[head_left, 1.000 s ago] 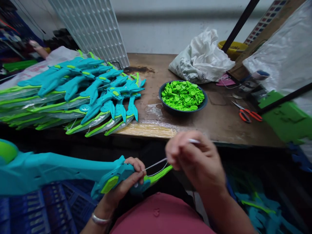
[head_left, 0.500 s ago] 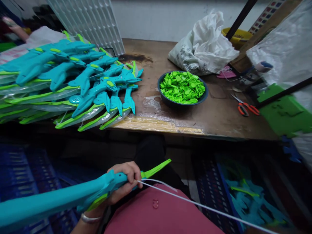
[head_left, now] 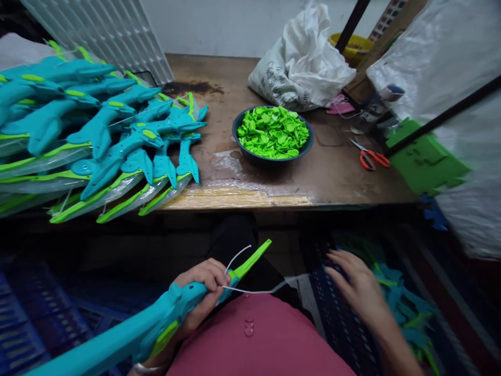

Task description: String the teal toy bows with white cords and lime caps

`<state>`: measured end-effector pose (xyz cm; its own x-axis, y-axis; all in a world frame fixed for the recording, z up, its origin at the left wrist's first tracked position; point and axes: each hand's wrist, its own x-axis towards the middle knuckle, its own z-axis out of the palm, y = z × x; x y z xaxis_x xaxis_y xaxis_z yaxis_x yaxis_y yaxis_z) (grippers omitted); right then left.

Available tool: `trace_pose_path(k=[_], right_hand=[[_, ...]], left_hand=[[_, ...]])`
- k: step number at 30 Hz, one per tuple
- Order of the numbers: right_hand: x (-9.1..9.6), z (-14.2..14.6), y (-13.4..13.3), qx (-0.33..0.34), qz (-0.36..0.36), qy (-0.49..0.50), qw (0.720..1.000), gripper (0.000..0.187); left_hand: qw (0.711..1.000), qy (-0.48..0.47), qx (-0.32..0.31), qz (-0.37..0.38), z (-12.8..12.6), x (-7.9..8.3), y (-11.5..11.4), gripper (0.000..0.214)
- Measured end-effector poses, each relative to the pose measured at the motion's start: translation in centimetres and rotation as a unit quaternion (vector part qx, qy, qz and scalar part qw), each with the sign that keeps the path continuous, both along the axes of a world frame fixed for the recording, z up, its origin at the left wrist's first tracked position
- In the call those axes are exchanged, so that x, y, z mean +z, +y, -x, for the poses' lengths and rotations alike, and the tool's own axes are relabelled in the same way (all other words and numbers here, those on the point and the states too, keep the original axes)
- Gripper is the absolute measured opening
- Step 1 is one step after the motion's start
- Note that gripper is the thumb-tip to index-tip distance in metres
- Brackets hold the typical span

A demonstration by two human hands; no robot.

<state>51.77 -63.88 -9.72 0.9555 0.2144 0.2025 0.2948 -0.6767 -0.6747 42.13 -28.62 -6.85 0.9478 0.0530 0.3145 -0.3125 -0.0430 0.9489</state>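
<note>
My left hand [head_left: 201, 292] is closed around the end of a long teal and green toy bow [head_left: 156, 321], held over my lap. A white string [head_left: 250, 290] is tied near the bow's green tip [head_left: 250, 260] and hangs loose. Fingers spread and holding nothing, my right hand [head_left: 358, 284] reaches down toward a dark blue crate [head_left: 344, 324] beside more teal and green bow parts [head_left: 403, 313]. A big pile of finished teal bows [head_left: 102, 136] lies on the left of the wooden table [head_left: 274, 180].
A dark bowl of small green plastic pieces [head_left: 273, 133] sits mid-table. Red-handled scissors [head_left: 370, 156], a white plastic bag [head_left: 299, 62] and a green foam sheet [head_left: 425, 162] are to the right. A white grid panel [head_left: 105, 36] leans at the back left.
My right hand pulled the string out to the right, then let it go and dropped toward the blue crate. The string now hangs slack. The bow has sunk lower over my lap.
</note>
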Motion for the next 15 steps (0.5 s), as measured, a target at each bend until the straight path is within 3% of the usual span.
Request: trace_pose_path(k=[2, 5, 7, 12, 15], right_hand=[[0.5, -0.2, 5.4, 0.087, -0.135, 0.105, 0.981, 0.033], [2.1, -0.9, 12.9, 0.213, -0.313, 0.189, 0.906, 0.021], [2.7, -1.2, 16.3, 0.243, -0.399, 0.233, 0.852, 0.017], [2.2, -1.2, 19.3, 0.231, -0.534, 0.397, 0.709, 0.022], [2.0, -0.8, 19.5, 0.266, -0.560, 0.393, 0.679, 0.020]], left_hand=[[1.000, -0.013, 0.005, -0.003, -0.2, 0.0, -0.9, 0.019], [0.999, -0.022, 0.005, -0.033, -0.6, 0.6, -2.1, 0.021], [0.999, -0.018, 0.008, -0.049, -0.7, 0.9, -2.4, 0.023], [0.999, 0.003, 0.035, -0.028, 0.2, 0.4, -1.5, 0.019], [0.999, 0.026, 0.044, -0.010, 0.8, -0.2, -0.8, 0.017]])
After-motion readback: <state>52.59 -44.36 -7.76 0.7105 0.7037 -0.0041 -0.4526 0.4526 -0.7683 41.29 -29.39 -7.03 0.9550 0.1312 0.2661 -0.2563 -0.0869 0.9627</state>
